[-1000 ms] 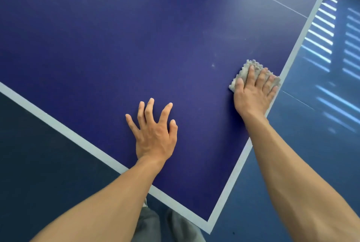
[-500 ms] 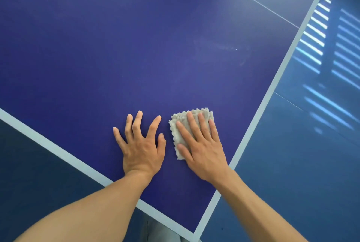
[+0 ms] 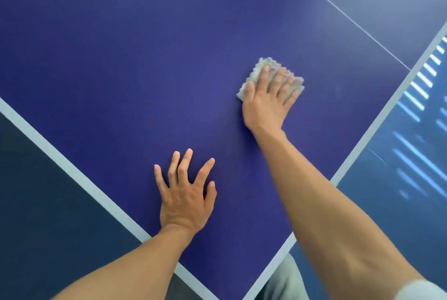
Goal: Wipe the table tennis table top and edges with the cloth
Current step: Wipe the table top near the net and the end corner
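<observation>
Small grey cloth (image 3: 262, 64) is pinned flat on the blue tabletop (image 3: 133, 53) under the right hand (image 3: 267, 101), fingers straight and spread over it, ahead and to the right of the left hand (image 3: 186, 197). Left hand is laid flat, fingers splayed, nothing held. Cloth is judged soft, light, prob. apt to bunch; best pressed w/ whole palm, not pinched at a corner.

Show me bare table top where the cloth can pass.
Widest: the table top beyond and left of the cloth, out to the white edge line. Another strip: between cloth and thin centre line. Crowded: the near corner, where the left hand lies flat and the right hand presses the cloth.
</observation>
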The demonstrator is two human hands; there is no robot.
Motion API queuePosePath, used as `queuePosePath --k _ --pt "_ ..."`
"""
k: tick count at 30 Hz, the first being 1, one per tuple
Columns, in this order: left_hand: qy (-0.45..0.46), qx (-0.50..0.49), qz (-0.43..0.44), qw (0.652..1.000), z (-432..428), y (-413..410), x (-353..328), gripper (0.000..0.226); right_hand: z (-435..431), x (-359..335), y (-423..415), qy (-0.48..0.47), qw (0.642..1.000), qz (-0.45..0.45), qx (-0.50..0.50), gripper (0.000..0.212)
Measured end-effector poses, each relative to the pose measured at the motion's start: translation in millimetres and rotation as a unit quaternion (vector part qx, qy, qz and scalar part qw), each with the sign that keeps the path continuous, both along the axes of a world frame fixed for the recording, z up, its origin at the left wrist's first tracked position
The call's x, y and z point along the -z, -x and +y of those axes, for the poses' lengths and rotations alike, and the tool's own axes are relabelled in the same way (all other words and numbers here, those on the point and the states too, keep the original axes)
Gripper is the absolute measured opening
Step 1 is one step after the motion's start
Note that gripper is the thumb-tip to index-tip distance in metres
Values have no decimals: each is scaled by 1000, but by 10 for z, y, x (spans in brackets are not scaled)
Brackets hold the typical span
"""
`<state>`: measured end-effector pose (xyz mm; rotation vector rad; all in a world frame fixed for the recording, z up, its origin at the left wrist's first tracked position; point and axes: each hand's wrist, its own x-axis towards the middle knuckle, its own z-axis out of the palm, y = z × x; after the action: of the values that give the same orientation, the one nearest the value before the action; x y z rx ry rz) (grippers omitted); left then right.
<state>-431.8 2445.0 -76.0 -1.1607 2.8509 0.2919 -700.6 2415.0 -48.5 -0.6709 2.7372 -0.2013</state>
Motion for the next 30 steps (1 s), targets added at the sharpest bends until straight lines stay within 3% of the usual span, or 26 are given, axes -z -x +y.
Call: queuePosePath --k 2,4,8,11,13,16,19,21,23,27,30 --pt "-1 -7 -8 1000 8 16 -19 55 12 24 -534 21 978 23 -205 63" --pt "-6 -12 -12 1000 -8 32 -26 52 276 70 -903 35 939 28 -341 60" --pt "-8 -15 -17 1000 -60 55 -70 53 1046 110 -634 23 932 29 -361 56" --pt "-12 -16 -16 1000 -24 46 -114 54 1492 44 135 -25 948 39 -314 59" --pt "-14 -18 -19 1000 -23 46 -116 54 1519 14 737 -43 978 25 -200 62" --pt "-9 -18 -17 1000 -34 64 -110 54 1076 -15 1379 -34 999 9 -4 63" --pt "-6 -20 -11 1000 -34 57 -97 54 419 -10 1511 -29 998 19 55 62" --pt "1 -22 -11 1000 -27 60 -94 54 26 21 1292 -18 999 28 -22 62" --pt "3 -25 -5 1000 -36 71 -86 55 -168 49 884 1 985 43 -167 61" --pt "9 -24 2 1000 -20 82 -71 55 229 132 152 52 891 63 -448 56" --pt "4 -24 6 1000 -27 88 -77 55 855 147 265 36 869 42 -492 56"
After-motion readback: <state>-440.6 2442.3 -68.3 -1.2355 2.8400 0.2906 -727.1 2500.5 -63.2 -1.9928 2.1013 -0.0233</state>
